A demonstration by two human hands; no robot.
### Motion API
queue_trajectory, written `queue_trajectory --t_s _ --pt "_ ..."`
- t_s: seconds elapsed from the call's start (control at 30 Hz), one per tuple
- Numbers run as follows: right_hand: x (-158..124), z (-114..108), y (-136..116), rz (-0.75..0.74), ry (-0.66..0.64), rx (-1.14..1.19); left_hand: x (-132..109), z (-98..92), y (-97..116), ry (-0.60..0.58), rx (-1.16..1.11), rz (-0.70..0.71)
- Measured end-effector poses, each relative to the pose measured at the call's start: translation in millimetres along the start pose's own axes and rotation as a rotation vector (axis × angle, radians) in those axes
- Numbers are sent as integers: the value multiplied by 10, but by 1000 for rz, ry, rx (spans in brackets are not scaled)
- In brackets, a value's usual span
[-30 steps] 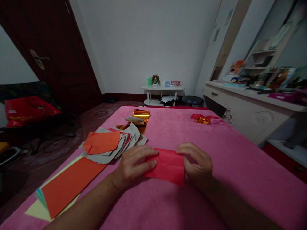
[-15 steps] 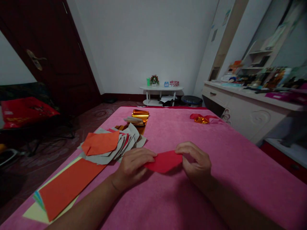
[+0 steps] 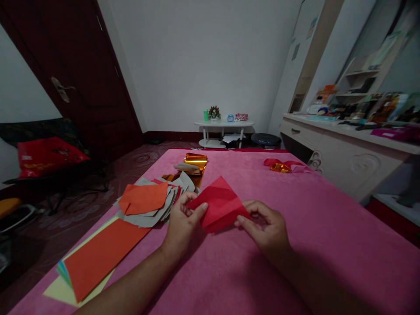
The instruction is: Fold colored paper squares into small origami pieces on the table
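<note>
A piece of red paper (image 3: 221, 203) with faint crease lines is held up over the pink cloth, one corner pointing away from me. My left hand (image 3: 185, 218) pinches its left corner, thumb on top. At the right corner, my right hand (image 3: 264, 225) grips the paper between thumb and fingers. Just left of my left hand lies a pile of grey paper pieces (image 3: 157, 213), with red ones among them. An orange paper piece (image 3: 143, 197) rests on that pile.
Long orange sheets (image 3: 105, 253) lie over yellow and blue-green ones at the left edge of the pink-covered table (image 3: 315, 245). Behind the pile is a shiny gold foil roll (image 3: 196, 159). Red and gold scraps (image 3: 279, 167) lie at the far right.
The red paper was low and seen foreshortened; now it is lifted and opened toward me, showing a diamond shape. Both thumbs have come round onto its near face. The view has shifted slightly.
</note>
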State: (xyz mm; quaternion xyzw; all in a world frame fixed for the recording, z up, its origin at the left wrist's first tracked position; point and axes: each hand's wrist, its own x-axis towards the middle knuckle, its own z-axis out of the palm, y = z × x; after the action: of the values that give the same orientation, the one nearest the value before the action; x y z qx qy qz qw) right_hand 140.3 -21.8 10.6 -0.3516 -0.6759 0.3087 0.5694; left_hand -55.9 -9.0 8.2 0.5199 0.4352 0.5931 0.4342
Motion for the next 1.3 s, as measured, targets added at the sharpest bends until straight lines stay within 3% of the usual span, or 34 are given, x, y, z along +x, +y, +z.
queue_trajectory --t_s 0.1,0.17,0.3,0.5,0.7,0.9,1.3 --pt "-5 77 -12 263 -4 178 25 11 -14 84 -118 -5" --pt "-4 113 -7 326 -1 248 32 9 -11 101 -133 -3" --pt "-21 120 20 285 -42 253 46 1 -8 99 -142 -46" --pt "-50 105 84 288 -241 62 87 -25 -27 113 -185 -58" --pt "-21 97 79 64 -378 -90 146 -80 -56 145 -175 -21" --pt "-55 74 -2 3 -527 -224 205 -120 -140 136 -162 4" --pt "-83 129 134 -194 -441 -220 154 -87 -77 49 -158 -34"
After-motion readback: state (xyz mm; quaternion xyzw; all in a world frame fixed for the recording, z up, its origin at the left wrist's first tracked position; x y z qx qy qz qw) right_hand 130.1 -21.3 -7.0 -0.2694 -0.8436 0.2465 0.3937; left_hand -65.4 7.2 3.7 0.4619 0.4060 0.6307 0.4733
